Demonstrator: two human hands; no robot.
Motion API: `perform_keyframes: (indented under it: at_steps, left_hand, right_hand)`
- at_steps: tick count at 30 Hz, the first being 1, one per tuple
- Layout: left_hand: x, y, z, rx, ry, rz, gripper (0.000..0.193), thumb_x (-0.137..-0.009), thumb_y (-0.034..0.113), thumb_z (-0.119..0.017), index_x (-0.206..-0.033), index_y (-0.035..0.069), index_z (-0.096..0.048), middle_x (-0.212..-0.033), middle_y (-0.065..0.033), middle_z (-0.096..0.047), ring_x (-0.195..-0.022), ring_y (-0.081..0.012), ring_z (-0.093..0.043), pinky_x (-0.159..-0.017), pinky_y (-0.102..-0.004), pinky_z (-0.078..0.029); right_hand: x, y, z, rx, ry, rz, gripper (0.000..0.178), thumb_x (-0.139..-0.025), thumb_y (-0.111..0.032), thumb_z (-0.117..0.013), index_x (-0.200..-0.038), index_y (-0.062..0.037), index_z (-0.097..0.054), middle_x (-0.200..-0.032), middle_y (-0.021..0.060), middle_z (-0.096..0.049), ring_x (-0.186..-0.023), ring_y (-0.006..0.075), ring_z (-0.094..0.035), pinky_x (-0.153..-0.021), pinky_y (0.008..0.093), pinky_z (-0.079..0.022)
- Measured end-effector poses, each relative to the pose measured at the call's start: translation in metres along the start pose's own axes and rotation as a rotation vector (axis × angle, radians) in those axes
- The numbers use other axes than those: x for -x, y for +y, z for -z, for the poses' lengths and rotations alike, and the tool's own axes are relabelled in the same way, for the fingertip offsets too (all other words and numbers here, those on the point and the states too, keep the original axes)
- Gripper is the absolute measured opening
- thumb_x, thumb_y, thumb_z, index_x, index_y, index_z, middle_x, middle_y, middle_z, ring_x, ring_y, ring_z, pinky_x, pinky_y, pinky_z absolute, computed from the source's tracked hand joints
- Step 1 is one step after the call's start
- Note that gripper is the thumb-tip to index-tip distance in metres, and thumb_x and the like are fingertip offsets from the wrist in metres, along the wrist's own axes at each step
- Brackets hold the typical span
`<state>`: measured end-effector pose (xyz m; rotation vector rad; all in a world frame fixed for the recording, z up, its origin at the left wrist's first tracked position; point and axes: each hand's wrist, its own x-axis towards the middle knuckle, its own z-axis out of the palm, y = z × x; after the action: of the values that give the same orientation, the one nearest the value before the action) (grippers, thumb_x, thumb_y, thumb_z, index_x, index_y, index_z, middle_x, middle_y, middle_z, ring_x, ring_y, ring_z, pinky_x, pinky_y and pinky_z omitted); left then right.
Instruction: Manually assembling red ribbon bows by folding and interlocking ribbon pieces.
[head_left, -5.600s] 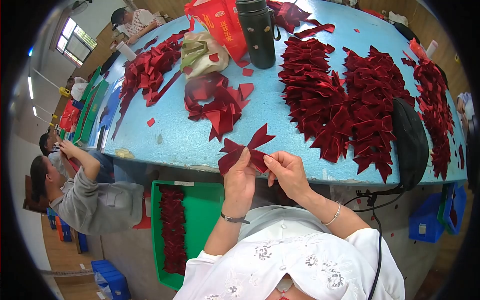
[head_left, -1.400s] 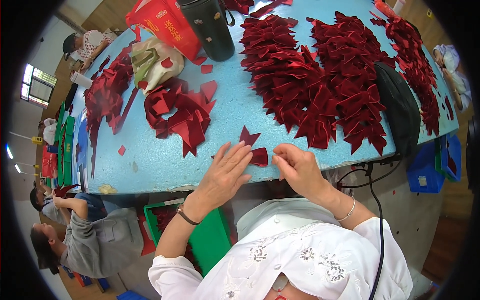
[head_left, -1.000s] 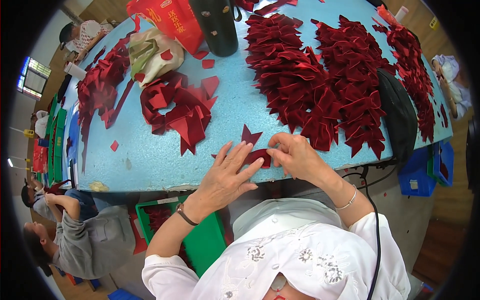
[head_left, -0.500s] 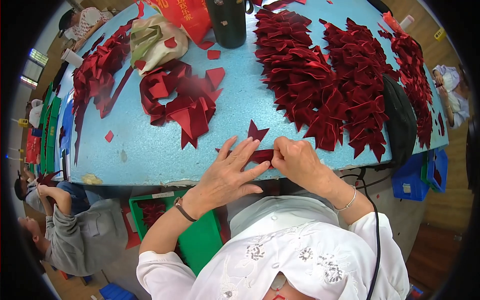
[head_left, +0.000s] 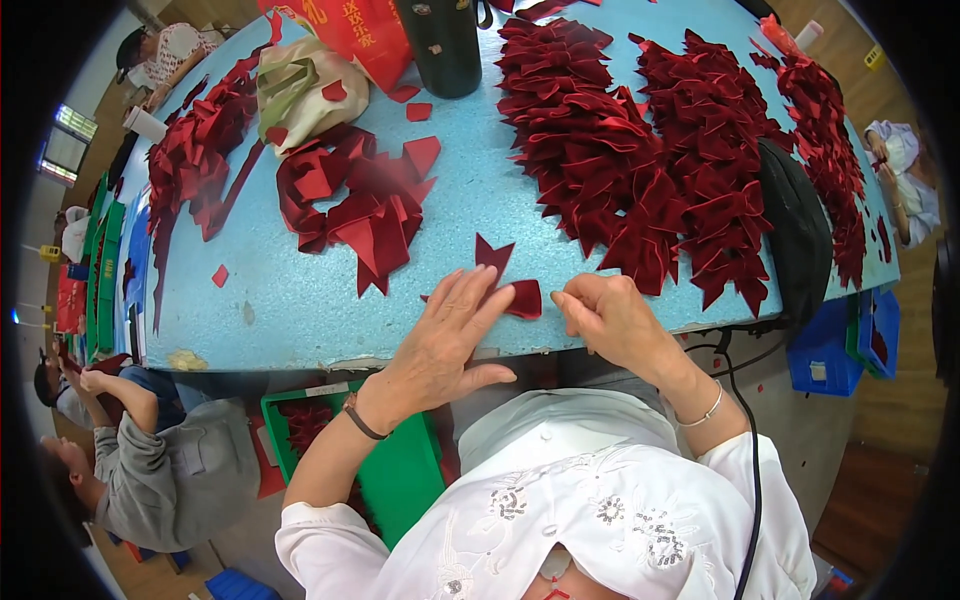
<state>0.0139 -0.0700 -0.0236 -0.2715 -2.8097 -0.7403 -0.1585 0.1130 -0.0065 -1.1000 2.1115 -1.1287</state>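
My left hand [head_left: 450,335] lies with its fingers stretched out over a dark red velvet ribbon piece at the table's near edge. Above the fingers one notched ribbon tail [head_left: 493,256] sticks out, and to their right shows a folded ribbon loop [head_left: 526,299]. My right hand [head_left: 615,322] is just right of the loop and apart from it, thumb and fingers curled together. Whether anything is pinched in it cannot be made out. Right of centre, long rows of finished-looking velvet bows [head_left: 590,140] and more bows [head_left: 705,170] cover the tabletop.
Loose ribbon pieces [head_left: 375,225] lie on the blue table [head_left: 290,310] at left, beside a cream cloth bag [head_left: 310,95]. A dark tumbler [head_left: 440,50] stands behind. Black bag [head_left: 795,235] at right; green crate [head_left: 405,465] below the edge. Co-worker in grey [head_left: 200,470] sits left.
My right hand has drawn slightly right, off the ribbon, leaving the folded loop in sight. My left fingers have come closer together and still rest on the ribbon.
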Motion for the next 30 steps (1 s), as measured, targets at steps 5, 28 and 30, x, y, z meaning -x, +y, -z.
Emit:
perform_keyframes:
  at_steps: [5,28,30]
  left_hand:
    - [-0.002,0.02,-0.014,-0.009,0.088,0.111,0.083,-0.084,0.043,-0.069,-0.145,-0.003,-0.036,-0.149,-0.0244,-0.036,-0.138,-0.0396,-0.035,-0.116,-0.0555,-0.023]
    - [-0.003,0.013,-0.013,-0.188,-0.015,0.045,0.071,-0.088,0.05,-0.058,-0.136,-0.002,-0.05,-0.143,-0.0224,-0.045,-0.135,-0.0347,-0.042,-0.117,-0.0561,-0.021]
    - [-0.003,0.014,-0.013,-0.182,-0.011,0.041,0.073,-0.087,0.052,-0.057,-0.135,-0.002,-0.051,-0.143,-0.0233,-0.045,-0.135,-0.0353,-0.042,-0.117,-0.0561,-0.021]
  right_hand:
    - [-0.004,0.004,-0.008,-0.019,-0.012,0.005,0.022,-0.094,-0.015,-0.062,-0.083,0.004,-0.065,-0.063,0.0091,-0.065,-0.048,0.0123,-0.058,-0.044,0.0282,-0.043]
    - [-0.021,0.007,-0.036,0.439,0.234,0.404,0.01,-0.078,0.001,-0.068,-0.079,0.0019,-0.058,-0.067,0.0165,-0.06,-0.056,0.0328,-0.06,-0.048,0.0388,-0.046]
    - [-0.023,0.007,-0.037,0.483,0.273,0.426,0.01,-0.078,0.001,-0.068,-0.079,0.0016,-0.058,-0.066,0.0156,-0.06,-0.056,0.0324,-0.061,-0.047,0.0381,-0.046]
